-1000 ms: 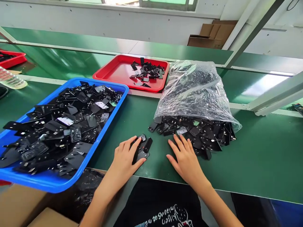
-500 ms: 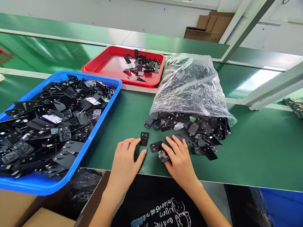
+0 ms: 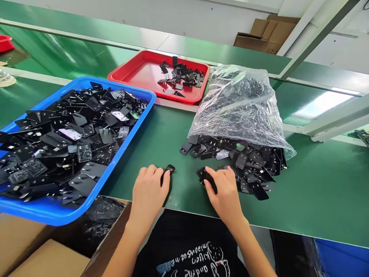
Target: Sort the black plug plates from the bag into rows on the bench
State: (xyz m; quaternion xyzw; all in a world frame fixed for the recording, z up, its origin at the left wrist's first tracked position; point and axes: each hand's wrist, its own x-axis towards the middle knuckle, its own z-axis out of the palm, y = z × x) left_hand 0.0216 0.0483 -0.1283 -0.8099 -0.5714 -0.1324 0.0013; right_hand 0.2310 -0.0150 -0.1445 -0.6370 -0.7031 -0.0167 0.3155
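Observation:
My left hand (image 3: 150,190) is closed around a small black plastic piece (image 3: 170,168), whose end shows past the thumb and forefinger. Across a strip of green tabletop, my right hand (image 3: 223,188) pinches another dark plate-like piece (image 3: 204,175) between thumb and fingers; whether it is one piece or two, I cannot tell. Just behind and right of that hand lies a heap of black plastic pieces (image 3: 256,165), many with small metal prongs. The heap spills from the mouth of a clear plastic bag (image 3: 239,105).
A blue tray (image 3: 127,148) piled with similar black pieces stands at the left, overhanging the front edge. Behind it a red tray (image 3: 129,77) holds a smaller cluster. Metal posts (image 3: 331,115) rise at the right. Cardboard boxes (image 3: 54,257) sit below the table at the left.
Both hands have closed on pieces that lay flat on the table between them. The right hand has shifted slightly right with its piece. The view has swung a little left.

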